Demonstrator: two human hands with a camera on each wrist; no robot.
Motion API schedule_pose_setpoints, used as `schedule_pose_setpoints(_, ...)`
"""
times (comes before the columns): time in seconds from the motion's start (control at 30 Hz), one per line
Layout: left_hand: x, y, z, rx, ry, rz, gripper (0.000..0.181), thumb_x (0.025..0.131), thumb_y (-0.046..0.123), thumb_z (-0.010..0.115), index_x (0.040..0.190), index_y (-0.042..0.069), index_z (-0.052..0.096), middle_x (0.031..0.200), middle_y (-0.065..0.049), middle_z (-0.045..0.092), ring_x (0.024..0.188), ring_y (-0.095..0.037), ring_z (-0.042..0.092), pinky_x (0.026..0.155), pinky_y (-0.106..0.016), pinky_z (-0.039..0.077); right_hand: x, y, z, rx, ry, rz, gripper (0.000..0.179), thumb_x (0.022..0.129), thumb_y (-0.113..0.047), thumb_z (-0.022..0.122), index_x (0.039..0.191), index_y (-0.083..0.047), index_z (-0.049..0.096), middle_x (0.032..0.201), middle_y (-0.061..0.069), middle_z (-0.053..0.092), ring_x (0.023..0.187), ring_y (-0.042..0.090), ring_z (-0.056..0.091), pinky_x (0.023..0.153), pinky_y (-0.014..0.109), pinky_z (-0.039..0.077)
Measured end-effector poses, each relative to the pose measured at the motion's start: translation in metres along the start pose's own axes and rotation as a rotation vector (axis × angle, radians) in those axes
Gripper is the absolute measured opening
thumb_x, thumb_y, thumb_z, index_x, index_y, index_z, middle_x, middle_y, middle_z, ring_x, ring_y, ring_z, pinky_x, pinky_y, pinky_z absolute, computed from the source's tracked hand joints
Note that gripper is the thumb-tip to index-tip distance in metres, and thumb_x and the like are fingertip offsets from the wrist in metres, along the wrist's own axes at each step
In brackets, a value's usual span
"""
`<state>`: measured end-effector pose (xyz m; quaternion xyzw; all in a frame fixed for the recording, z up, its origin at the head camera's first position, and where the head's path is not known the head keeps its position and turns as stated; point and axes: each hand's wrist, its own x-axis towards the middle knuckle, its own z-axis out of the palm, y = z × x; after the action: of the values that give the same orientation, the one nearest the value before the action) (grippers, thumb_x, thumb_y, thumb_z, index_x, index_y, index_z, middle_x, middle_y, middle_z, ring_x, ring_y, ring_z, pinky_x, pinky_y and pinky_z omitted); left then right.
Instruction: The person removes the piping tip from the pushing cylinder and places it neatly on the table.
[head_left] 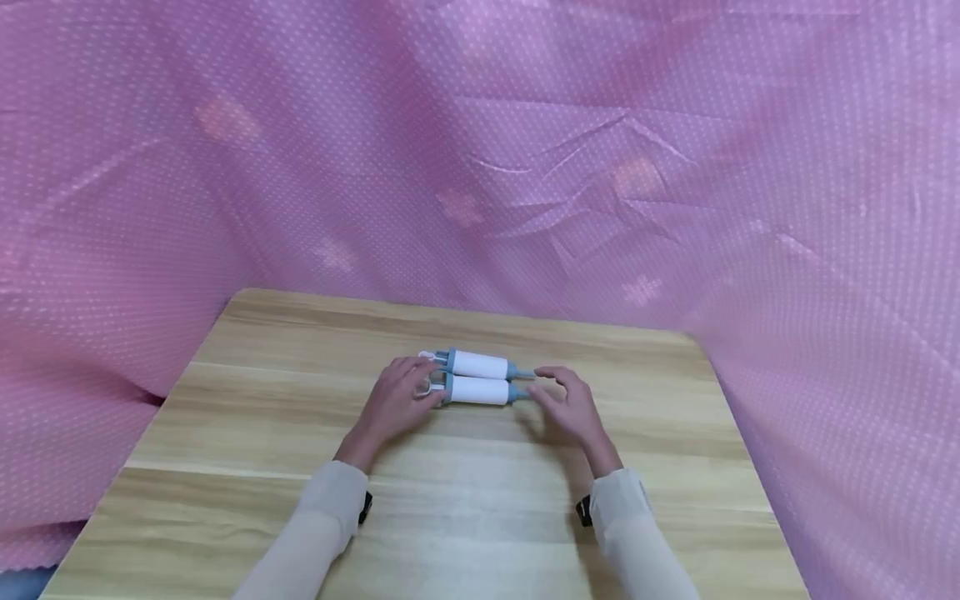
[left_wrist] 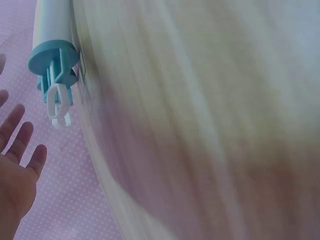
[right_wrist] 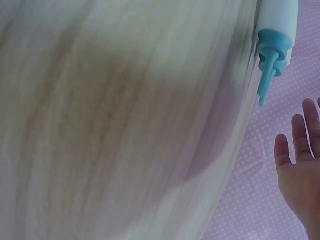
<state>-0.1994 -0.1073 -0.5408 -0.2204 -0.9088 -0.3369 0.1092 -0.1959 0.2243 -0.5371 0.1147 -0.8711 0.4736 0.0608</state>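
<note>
Two white tubes with teal ends lie side by side on the wooden table, a rear tube (head_left: 480,365) and a front tube (head_left: 480,391). Their left ends carry teal frames with white loops (left_wrist: 58,100); thin teal stems (right_wrist: 267,77) stick out on the right. My left hand (head_left: 393,393) is at the looped ends, its fingers loosely spread and apart from them in the left wrist view. At the stem tips is my right hand (head_left: 572,406), with thumb and fingers apart. In the right wrist view its relaxed fingers stand off the stems. Neither hand grips anything.
The wooden table (head_left: 465,517) has rounded far corners. Pink dotted cloth (head_left: 480,150) hangs behind it and along both sides. Dark wrist devices (head_left: 584,510) show at both light sleeves (head_left: 326,504).
</note>
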Motion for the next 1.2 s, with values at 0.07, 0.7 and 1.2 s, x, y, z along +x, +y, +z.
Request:
schedule_pose_setpoints(0.07, 0.003, 0.002, 0.001, 0.0, 0.002, 0.015, 0.047, 0.09, 0.032, 0.079, 0.13, 0.011, 0.067, 0.133, -0.01, 0.062, 0.127, -0.03, 0.051, 0.111, -0.053, 0.037, 0.002, 0.0, 0.001, -0.003, -0.008, 0.007, 0.041, 0.093, -0.027, 0.075, 0.125, -0.002, 0.068, 0.126, 0.013, 0.067, 0.122, 0.034, 0.057, 0.106, 0.055, 0.042)
schedule_pose_setpoints(0.7, 0.009, 0.003, 0.009, -0.001, -0.052, -0.009, 0.051, 0.09, 0.035, 0.078, 0.132, 0.009, 0.066, 0.13, -0.009, 0.062, 0.124, -0.029, 0.053, 0.109, -0.051, 0.039, 0.01, 0.002, 0.019, 0.019, -0.085, 0.095, 0.041, 0.094, -0.028, 0.075, 0.127, -0.006, 0.067, 0.124, 0.01, 0.067, 0.117, 0.032, 0.06, 0.102, 0.051, 0.047)
schedule_pose_setpoints(1.2, 0.015, -0.001, 0.017, -0.01, -0.074, -0.009, 0.049, 0.092, 0.037, 0.077, 0.131, 0.01, 0.067, 0.127, -0.007, 0.063, 0.12, -0.027, 0.054, 0.105, -0.047, 0.044, 0.012, 0.002, 0.028, 0.033, -0.137, 0.089, 0.039, 0.093, -0.022, 0.076, 0.127, -0.005, 0.067, 0.127, 0.012, 0.067, 0.111, 0.034, 0.065, 0.098, 0.05, 0.052)
